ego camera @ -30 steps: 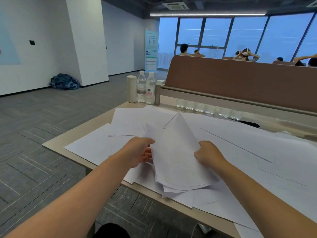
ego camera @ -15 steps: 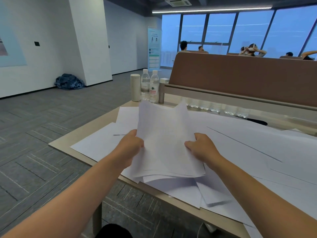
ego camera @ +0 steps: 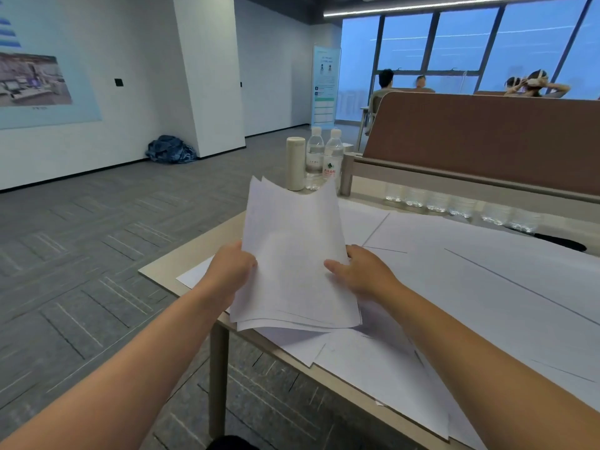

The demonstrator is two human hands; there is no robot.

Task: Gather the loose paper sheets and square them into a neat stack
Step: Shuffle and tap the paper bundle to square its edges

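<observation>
At the near left corner of the desk [ego camera: 168,267] we hold a bundle of sheets [ego camera: 292,251] on end, its face tilted toward us and its lower edge down among the paper lying there. Our left hand [ego camera: 231,271] grips the bundle's left edge with the fingers curled round it. Our right hand [ego camera: 365,275] holds the right edge, with the thumb laid on the front and the fingers behind.

The bundle is not square yet. Its top corners stand staggered, and the lower edges fan out in thin steps. We judge that the step in hand is the squaring of what we have gathered.

The next move calls for a looser hold on both sides, so the sheets can slip against each other. We would then tap the lower edge on the desk until the edges come flush. If we squeeze too hard, the steps will stay.

Many loose sheets [ego camera: 487,287] lie spread across the desk to our right, and some overhang the near edge. The gathering looks far from finished. The water bottles [ego camera: 331,159] at the far corner stand just beyond the bundle's top.
</observation>
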